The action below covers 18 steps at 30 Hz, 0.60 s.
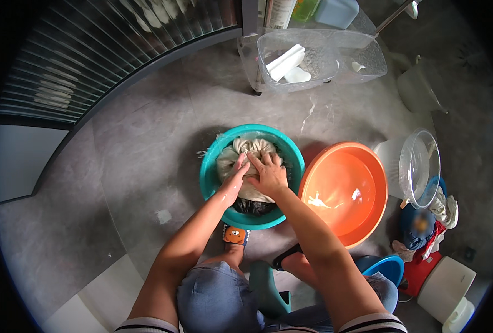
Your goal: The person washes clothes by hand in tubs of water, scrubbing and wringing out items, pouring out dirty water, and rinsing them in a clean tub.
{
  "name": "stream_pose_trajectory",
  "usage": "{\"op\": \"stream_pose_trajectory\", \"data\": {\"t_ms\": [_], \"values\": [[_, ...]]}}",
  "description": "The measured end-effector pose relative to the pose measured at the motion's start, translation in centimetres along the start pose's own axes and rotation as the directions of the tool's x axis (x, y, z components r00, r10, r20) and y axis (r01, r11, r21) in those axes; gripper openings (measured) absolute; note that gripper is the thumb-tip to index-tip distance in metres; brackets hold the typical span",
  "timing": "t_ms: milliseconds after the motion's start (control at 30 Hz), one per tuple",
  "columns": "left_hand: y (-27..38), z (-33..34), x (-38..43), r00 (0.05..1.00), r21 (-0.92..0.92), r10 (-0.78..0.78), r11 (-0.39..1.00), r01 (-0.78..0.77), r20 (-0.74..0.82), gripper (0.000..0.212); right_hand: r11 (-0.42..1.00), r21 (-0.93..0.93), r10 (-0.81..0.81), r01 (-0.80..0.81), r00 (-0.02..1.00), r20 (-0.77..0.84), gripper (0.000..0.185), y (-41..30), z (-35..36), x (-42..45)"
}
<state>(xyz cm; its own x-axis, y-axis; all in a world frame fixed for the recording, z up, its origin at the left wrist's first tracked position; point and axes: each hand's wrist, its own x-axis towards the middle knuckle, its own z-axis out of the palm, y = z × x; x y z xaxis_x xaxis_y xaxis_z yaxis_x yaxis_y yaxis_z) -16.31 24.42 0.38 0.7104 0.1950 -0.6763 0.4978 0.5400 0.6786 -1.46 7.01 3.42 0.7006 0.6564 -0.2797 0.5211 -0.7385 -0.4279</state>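
Note:
A teal plastic basin (pixel 207 183) stands on the floor before me, holding bunched wet cream cloth (pixel 230 160) over dark fabric (pixel 252 207). My left hand (pixel 235 180) rests edgewise against the cloth with fingers stretched out; a wet sheen covers its wrist. To its right, my right hand (pixel 270 172) lies palm down on the cloth, fingers spread. Neither hand visibly grips a fold. Beneath the hands, part of the cloth is hidden. Against the teal basin's right side leans or sits an orange basin (pixel 344 195) with clear water in it.
A clear bucket (pixel 409 166) is at the right, near a pile of clothes (pixel 421 233) and a blue basin (pixel 382 268). Clear plastic bins (pixel 321 77) stand ahead on a rack. A ribbed glass door (pixel 117 54) curves along the left. Splashed water marks the grey floor (pixel 146 137).

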Motion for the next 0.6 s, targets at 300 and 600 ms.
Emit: {"op": "stream_pose_trajectory", "data": {"t_ms": [300,600], "values": [[6.2,1.8,-1.8,0.991,-0.611,-0.083,0.781,0.13,0.105,0.077,0.69,0.643,-0.281,0.333,0.942,-0.186,0.042,-9.0,-6.4,-5.2],[4.6,0.4,0.5,0.993,-0.587,-0.11,0.807,0.058,-0.053,0.038,0.933,0.262,-0.171,0.249,0.943,-0.286,0.054,-5.5,-6.7,-3.5]]}}
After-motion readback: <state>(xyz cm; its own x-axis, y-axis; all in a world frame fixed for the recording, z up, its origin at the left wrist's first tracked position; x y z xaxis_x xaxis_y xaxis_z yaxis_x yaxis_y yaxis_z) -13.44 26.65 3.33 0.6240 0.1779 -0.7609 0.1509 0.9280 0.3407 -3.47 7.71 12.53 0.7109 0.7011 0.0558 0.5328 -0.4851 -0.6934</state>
